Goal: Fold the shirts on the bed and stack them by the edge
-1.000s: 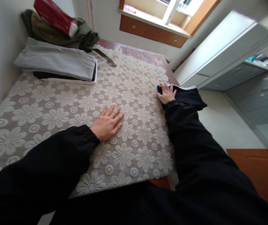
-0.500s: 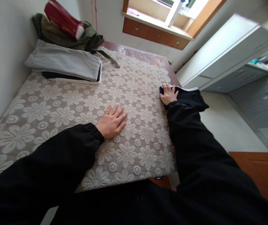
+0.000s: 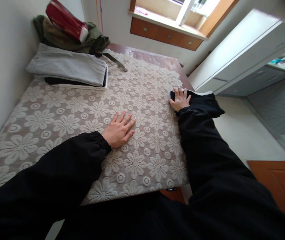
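Note:
My left hand [image 3: 119, 130] lies flat on the flowered lace tablecloth [image 3: 135, 163], fingers spread and nothing in them. At the table's right edge my right hand [image 3: 180, 99] rests palm down, fingers apart, on a dark folded garment [image 3: 202, 101]. This garment shows a white strip along its far side and a bit of blue by my fingertips; part of it hangs past the edge. My palm and sleeve hide the rest of it. What kind of garment it is I cannot tell.
Folded grey clothing [image 3: 69, 65] tops a stack with black and white layers at the back left. Behind it lies an olive-green bag [image 3: 97, 38] with a dark red package [image 3: 66, 20] on top. A white cabinet [image 3: 234, 50] stands beyond the table's right side.
Both hands keep their places on the cloth and the garment. The view has shifted slightly, and the garment's hanging end sits a little further right in the picture.

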A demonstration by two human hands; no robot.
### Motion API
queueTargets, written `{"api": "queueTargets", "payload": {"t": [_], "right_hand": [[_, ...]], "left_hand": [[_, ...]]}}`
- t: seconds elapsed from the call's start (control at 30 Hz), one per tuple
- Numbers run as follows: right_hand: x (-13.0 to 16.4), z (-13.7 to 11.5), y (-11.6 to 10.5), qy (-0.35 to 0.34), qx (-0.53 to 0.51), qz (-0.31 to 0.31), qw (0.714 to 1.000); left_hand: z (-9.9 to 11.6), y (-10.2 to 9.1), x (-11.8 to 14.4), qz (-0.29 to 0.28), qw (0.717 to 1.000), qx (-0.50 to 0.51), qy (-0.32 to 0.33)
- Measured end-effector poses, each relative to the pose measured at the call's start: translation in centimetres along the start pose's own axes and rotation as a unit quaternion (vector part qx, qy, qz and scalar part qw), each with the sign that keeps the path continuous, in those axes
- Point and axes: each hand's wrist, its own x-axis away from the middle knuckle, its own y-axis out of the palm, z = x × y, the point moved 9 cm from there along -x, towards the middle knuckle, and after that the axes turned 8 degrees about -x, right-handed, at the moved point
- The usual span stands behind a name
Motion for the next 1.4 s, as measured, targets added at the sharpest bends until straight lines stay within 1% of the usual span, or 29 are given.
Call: {"api": "queueTargets", "payload": {"t": [0.2,0.3,0.4,0.47,0.53,0.6,0.63,0.7,0.73,0.77,0.8,0.83,0.9,0.93,1.0,1.07,1.1,1.13,1.2,1.27,1.33,1.4], "right_hand": [[0.3,-0.2,-0.5,-0.009,0.027,0.024,0.999],[0.8,-0.9,-0.9,-0.016,0.027,0.037,0.999],[1.3,-1.9,-1.7,-0.043,0.021,0.068,0.997],[1.7,-2.7,-2.3,-0.074,0.025,0.094,0.993],[2.2,-4.1,-2.7,-0.126,0.037,0.099,0.986],[2.8,-6.3,-2.6,-0.188,0.048,0.082,0.978],[3.2,-7.5,-2.5,-0.207,0.043,0.070,0.975],[3.9,-10.1,-2.3,-0.210,-0.009,0.045,0.977],[4.3,-11.4,-2.0,-0.201,-0.059,0.032,0.977],[4.7,-13.0,-1.5,-0.198,-0.122,0.013,0.972],[5.3,-14.7,-0.8,-0.208,-0.190,-0.008,0.959],[5.9,-16.3,-0.2,-0.219,-0.251,-0.023,0.943],[7.0,-18.6,1.0,-0.228,-0.339,-0.034,0.912],[7.4,-19.3,1.5,-0.228,-0.366,-0.029,0.902],[7.9,-19.6,2.0,-0.222,-0.403,-0.014,0.888],[7.9,-19.0,2.4,-0.201,-0.443,-0.012,0.874],[7.7,-18.5,2.6,-0.183,-0.469,-0.017,0.864],[7.4,-17.8,2.8,-0.163,-0.499,-0.021,0.851],[6.7,-16.7,3.0,-0.126,-0.555,-0.022,0.822],[6.0,-15.9,3.2,-0.104,-0.598,-0.018,0.794],[5.6,-15.6,3.5,-0.095,-0.624,-0.021,0.775],[5.5,-15.7,3.7,-0.097,-0.636,-0.027,0.765]], "left_hand": [[0.1,0.1,0.0,0.006,1.000,0.008,0.005],[-0.1,0.1,0.0,0.011,1.000,0.007,0.002],[-0.2,0.1,0.0,0.015,1.000,0.012,0.001],[-0.2,0.1,0.1,0.017,1.000,0.017,0.003],[-0.1,0.2,0.1,0.017,0.999,0.027,0.002],[-0.1,0.2,0.2,0.018,0.999,0.043,-0.001],[-0.3,0.0,0.1,0.020,0.998,0.057,-0.005],[-1.3,-0.6,-0.3,0.030,0.994,0.103,-0.017],[-2.3,-1.2,-0.7,0.042,0.990,0.131,-0.025],[-3.7,-2.1,-1.2,0.061,0.985,0.154,-0.039],[-5.6,-3.2,-1.7,0.085,0.981,0.166,-0.056],[-7.8,-4.5,-2.3,0.116,0.977,0.162,-0.080],[-12.9,-7.3,-3.1,0.173,0.971,0.088,-0.139],[-15.5,-8.3,-3.4,0.176,0.968,0.040,-0.173],[-20.4,-9.4,-3.6,0.146,0.958,-0.029,-0.246],[-23.9,-9.7,-3.2,0.129,0.949,-0.023,-0.285],[-25.0,-9.3,-3.1,0.109,0.952,-0.017,-0.287],[-25.6,-9.0,-2.9,0.109,0.953,-0.011,-0.282],[-26.5,-8.7,-2.4,0.118,0.950,0.002,-0.289],[-27.1,-9.1,-2.0,0.135,0.940,0.010,-0.314],[-27.6,-10.5,-1.4,0.166,0.920,0.010,-0.354],[-27.7,-12.9,-0.7,0.210,0.897,0.002,-0.388]]}}
